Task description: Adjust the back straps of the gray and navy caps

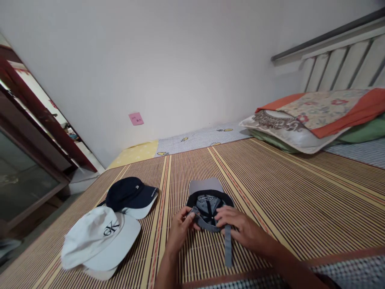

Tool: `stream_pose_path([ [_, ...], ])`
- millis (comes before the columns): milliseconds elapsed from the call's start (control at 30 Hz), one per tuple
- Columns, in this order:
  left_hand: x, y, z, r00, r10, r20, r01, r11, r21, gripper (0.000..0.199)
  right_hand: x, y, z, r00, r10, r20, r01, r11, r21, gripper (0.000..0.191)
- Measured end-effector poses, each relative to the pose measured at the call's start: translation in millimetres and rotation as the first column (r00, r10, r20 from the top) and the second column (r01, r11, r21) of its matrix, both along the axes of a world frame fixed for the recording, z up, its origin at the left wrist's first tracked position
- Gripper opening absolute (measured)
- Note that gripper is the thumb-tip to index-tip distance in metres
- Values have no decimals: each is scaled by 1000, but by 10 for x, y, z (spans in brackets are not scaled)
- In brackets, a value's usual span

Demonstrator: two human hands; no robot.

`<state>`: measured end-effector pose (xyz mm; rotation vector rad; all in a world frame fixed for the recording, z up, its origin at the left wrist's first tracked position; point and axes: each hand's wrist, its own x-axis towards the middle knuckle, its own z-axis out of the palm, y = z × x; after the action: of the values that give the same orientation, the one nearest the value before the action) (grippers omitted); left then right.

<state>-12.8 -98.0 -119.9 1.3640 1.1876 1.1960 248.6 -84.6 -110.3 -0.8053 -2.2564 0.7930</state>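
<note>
A grey cap (206,185) lies upturned on the striped bamboo mat (186,166), its brim pointing away and its dark inside showing. My left hand (181,225) pinches the left part of the cap's back edge between thumb and fingers. On the right side of the opening, my right hand (236,225) rests with bent fingers over the edge, near the base of the strap. The grey strap (228,247) hangs down toward me, its lower end loose on the mat. Whether the right fingers grip the strap or the edge is hard to make out.
On the left, a navy cap (124,193) overlaps a pale one, and a white cap (93,237) with black letters lies nearer me on another light cap. Pillows (300,124) are stacked at the back right. A pink note (136,119) is on the wall.
</note>
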Motion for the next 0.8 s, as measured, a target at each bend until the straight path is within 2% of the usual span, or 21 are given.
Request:
stream_pose_path([
  [100, 41, 34, 5, 1000, -5, 24, 5, 1000, 3, 37, -31, 3, 89, 989, -32, -144, -7, 966, -257, 19],
  [167, 66, 85, 8, 999, -16, 35, 17, 1000, -6, 40, -37, 74, 99, 966, -83, -245, -34, 898, -438, 24],
  [233, 89, 158, 35, 999, -39, 37, 39, 999, -18, 44, -41, 214, 82, 942, -125, -311, -66, 841, -537, 34],
  [367, 136, 333, 235, 993, -116, 14, 116, 992, -41, 47, -76, 602, 116, 944, -140, -300, -67, 807, -586, 46],
  [467, 179, 423, 481, 986, -167, -5, 167, 985, -43, 43, -108, 819, 254, 940, -142, -311, -58, 831, -554, 47],
  [567, 224, 433, 654, 985, -171, -4, 171, 985, -24, 37, -130, 875, 363, 914, -177, -365, -31, 867, -497, 40],
  [667, 247, 388, 637, 988, -145, 52, 147, 989, -36, 35, -159, 831, 353, 877, -228, -422, -18, 864, -503, 46],
  [800, 229, 338, 446, 967, -81, 240, 113, 986, -122, 40, -216, 776, 320, 863, -259, -434, -38, 823, -567, 51],
])
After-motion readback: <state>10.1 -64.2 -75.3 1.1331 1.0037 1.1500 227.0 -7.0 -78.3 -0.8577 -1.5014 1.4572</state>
